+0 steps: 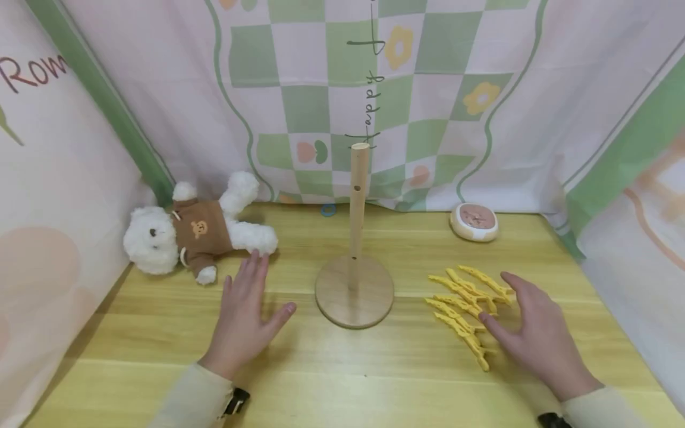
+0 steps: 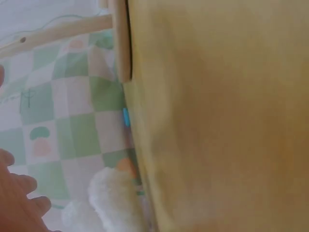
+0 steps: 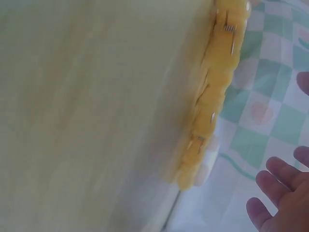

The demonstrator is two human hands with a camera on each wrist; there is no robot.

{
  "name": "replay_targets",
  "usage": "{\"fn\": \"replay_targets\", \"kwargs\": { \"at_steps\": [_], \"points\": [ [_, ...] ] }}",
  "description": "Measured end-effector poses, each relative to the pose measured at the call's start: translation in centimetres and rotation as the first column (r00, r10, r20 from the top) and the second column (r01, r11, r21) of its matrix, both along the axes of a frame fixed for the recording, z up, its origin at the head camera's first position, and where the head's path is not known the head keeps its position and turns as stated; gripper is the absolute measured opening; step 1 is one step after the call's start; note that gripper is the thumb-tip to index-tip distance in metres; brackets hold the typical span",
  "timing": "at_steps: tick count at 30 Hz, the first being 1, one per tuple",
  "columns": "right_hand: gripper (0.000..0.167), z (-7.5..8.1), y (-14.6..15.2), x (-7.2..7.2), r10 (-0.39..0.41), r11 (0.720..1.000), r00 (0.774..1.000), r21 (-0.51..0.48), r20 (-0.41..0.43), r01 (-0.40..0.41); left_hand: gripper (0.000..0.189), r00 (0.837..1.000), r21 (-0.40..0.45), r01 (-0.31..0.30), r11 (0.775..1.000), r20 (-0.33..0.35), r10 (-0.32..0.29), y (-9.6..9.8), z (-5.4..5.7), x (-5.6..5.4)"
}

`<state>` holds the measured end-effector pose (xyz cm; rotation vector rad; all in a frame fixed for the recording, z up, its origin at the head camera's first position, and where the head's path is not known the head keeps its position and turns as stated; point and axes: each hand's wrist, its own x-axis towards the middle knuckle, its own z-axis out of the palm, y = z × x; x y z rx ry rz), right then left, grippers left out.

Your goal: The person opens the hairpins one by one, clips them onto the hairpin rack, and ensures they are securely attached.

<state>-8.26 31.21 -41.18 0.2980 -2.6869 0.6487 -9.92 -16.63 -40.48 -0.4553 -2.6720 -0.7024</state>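
Centre: post point(image 1: 357, 220) upright, steadied by broad base point(image 1: 353, 312). Right of centre: clips point(image 1: 462, 305) grouped, presumably for right hand's point(image 1: 540, 339) reach. Lower left: left hand point(image 1: 241, 324). Fingers wide, both empty.

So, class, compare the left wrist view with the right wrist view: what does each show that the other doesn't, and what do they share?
Only the left wrist view shows the wooden stand, the small blue ring, the plush bear's white legs and the person's left hand.

Only the right wrist view shows the yellow hair clips with their metal springs, and the right hand.

Both share the wooden tabletop and the green-and-white checkered cloth.
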Motion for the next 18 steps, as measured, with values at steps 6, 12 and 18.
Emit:
{"fn": "replay_targets", "kwargs": {
  "at_steps": [6,12,18],
  "points": [
    [0.075,-0.6,1.7,-0.9,-0.020,1.000,0.997,-0.020,0.069,0.022,0.097,0.999,0.027,0.022,0.999,0.023,-0.022,0.8,-1.2,-0.2],
    [0.073,-0.8,3.5,-1.3,-0.078,0.994,0.979,-0.057,0.190,0.091,0.099,0.996,0.056,0.048,0.997,0.078,-0.052,1.8,-1.5,-0.5],
    [0.071,-1.3,4.0,-2.6,-0.067,0.997,0.965,-0.028,0.253,0.077,0.095,0.989,0.097,0.061,0.993,0.130,-0.074,2.6,-2.1,-0.5]
  ]
}}
